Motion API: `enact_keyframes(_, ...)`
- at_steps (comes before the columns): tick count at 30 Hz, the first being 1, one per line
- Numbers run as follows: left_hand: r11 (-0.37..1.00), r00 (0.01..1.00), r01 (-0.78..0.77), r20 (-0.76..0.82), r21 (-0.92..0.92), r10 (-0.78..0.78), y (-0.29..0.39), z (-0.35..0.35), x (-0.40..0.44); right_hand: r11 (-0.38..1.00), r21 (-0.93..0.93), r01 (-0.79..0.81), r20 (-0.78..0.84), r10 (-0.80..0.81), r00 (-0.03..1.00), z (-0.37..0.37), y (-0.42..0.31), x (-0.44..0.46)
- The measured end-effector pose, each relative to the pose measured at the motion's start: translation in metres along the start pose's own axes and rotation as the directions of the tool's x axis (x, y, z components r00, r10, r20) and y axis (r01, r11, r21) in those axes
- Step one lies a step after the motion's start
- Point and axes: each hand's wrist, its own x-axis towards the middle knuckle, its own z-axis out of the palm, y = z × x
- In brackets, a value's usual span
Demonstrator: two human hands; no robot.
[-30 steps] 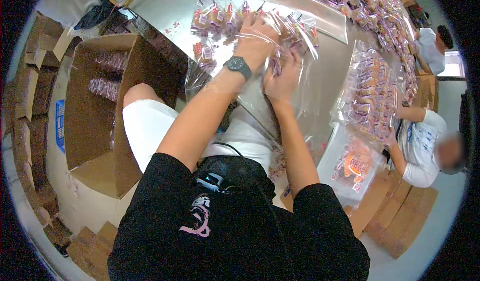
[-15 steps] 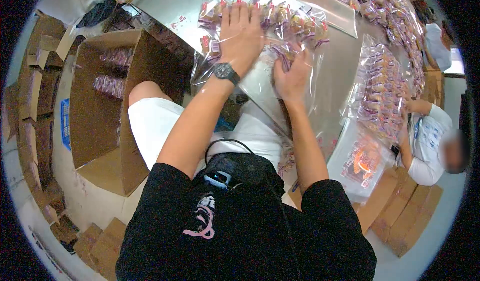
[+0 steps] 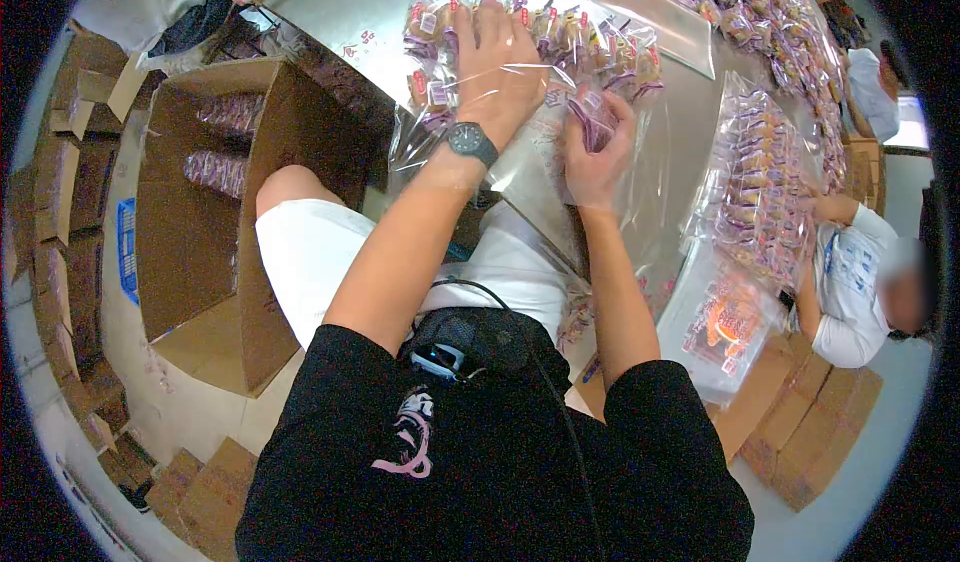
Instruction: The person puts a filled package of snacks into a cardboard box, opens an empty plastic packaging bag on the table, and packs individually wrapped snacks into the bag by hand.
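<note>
A row of small snack packets in purple-and-clear wrappers [image 3: 575, 37] lies at the far side of a large clear plastic bag [image 3: 530, 177]. Across the row's left part rests my left hand [image 3: 503, 77], fingers stretched out over the packets, a watch on its wrist. My right hand [image 3: 597, 167] is closed around one wrapped snack packet [image 3: 594, 122], just below the row. The film overlaps both hands; whether each is inside the bag or under a fold is hard to see. Two packets [image 3: 425, 90] sit left of my left hand.
An open cardboard box [image 3: 170, 212] with filled bags stands at left. On the metal table [image 3: 680, 102] lie a filled bag [image 3: 760, 172], a stack of printed bags [image 3: 715, 312] and a heap of packets [image 3: 740, 12]. A co-worker [image 3: 850, 262] reaches in from the right.
Both hands have shifted slightly right. The packet in my right hand has been raised and turned, and now shows clearly between thumb and fingers.
</note>
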Motion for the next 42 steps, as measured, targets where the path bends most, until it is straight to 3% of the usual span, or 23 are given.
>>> enact_keyframes(1,1.0,1.0,0.002,0.0,0.022,-0.002,0.001,-0.001,0.002,0.999,0.021,0.046,0.015,-0.047,0.999,0.001,0.001,-0.001)
enact_keyframes(4,0.975,0.976,-0.141,-0.189,-0.175,0.107,-0.001,0.012,0.011,0.987,0.051,0.152,0.034,-0.153,0.988,0.0,0.006,0.0)
enact_keyframes(8,0.964,0.977,-0.183,-0.148,-0.194,0.156,0.002,0.023,0.006,0.982,-0.021,0.185,0.042,-0.184,0.982,-0.005,-0.004,-0.001)
enact_keyframes(11,0.976,0.984,-0.154,-0.112,-0.154,0.138,0.004,0.031,0.007,0.965,0.259,0.044,0.009,-0.048,0.999,0.002,0.004,-0.004)
enact_keyframes(14,0.985,0.982,-0.159,-0.115,-0.074,0.15,0.003,0.041,0.006,0.944,-0.082,0.321,0.089,-0.313,0.945,-0.011,0.008,0.008)
enact_keyframes(15,0.987,0.98,-0.16,-0.122,-0.035,0.154,0.001,0.046,0.007,0.984,0.155,0.091,0.076,-0.104,0.992,-0.012,0.005,0.008)
enact_keyframes(16,0.985,0.98,-0.156,-0.134,-0.071,0.145,0.001,0.045,0.008,0.915,0.377,-0.144,0.117,0.107,0.987,-0.016,0.0,0.008)
enact_keyframes(17,0.983,0.98,-0.15,-0.144,-0.109,0.134,-0.001,0.045,0.008,0.747,0.559,-0.361,0.206,0.296,0.933,-0.019,-0.002,0.007)
enact_keyframes(18,0.979,0.981,-0.143,-0.151,-0.147,0.121,0.0,0.044,0.006,0.63,0.577,-0.52,0.307,0.423,0.853,-0.025,0.006,0.011)
enact_keyframes(21,0.982,0.983,-0.124,-0.151,-0.141,0.103,0.0,0.043,0.001,0.353,0.76,-0.546,0.392,0.422,0.817,-0.027,-0.003,0.018)
enact_keyframes(24,0.977,0.979,-0.129,-0.178,-0.17,0.098,-0.001,0.042,-0.003,0.695,0.616,-0.371,0.228,0.294,0.928,-0.015,-0.024,0.018)
enact_keyframes(26,0.959,0.957,-0.139,-0.283,-0.245,0.067,-0.001,0.046,-0.001,0.73,0.592,-0.342,0.212,0.269,0.94,-0.009,-0.033,0.016)
enact_keyframes(30,0.944,0.964,-0.138,-0.26,-0.301,0.058,-0.004,0.045,-0.003,0.817,0.493,-0.301,0.215,0.221,0.951,-0.005,-0.025,0.015)
enact_keyframes(33,0.961,0.967,-0.146,-0.241,-0.236,0.088,-0.007,0.049,-0.002,0.876,0.296,-0.381,0.412,0.243,0.878,-0.015,-0.04,0.008)
enact_keyframes(34,0.961,0.976,-0.139,-0.198,-0.239,0.092,-0.006,0.046,-0.003,0.944,0.042,-0.326,0.424,0.279,0.862,-0.014,-0.045,0.007)
enact_keyframes(37,0.963,0.964,-0.148,-0.249,-0.227,0.089,-0.005,0.048,0.001,0.926,0.043,-0.375,0.373,0.333,0.866,-0.003,-0.05,0.015)
enact_keyframes(38,0.905,0.961,-0.118,-0.276,-0.408,0.001,-0.003,0.045,0.001,0.899,0.158,-0.409,0.35,0.336,0.874,-0.003,-0.05,0.015)
enact_keyframes(40,0.93,0.947,-0.124,-0.321,-0.346,0.007,-0.002,0.046,0.003,0.806,0.383,-0.451,0.313,0.346,0.885,-0.002,-0.044,0.013)
enact_keyframes(42,0.967,0.948,-0.123,-0.313,-0.225,0.047,-0.006,0.045,0.002,0.815,0.449,-0.366,0.288,0.256,0.923,0.0,-0.01,0.01)
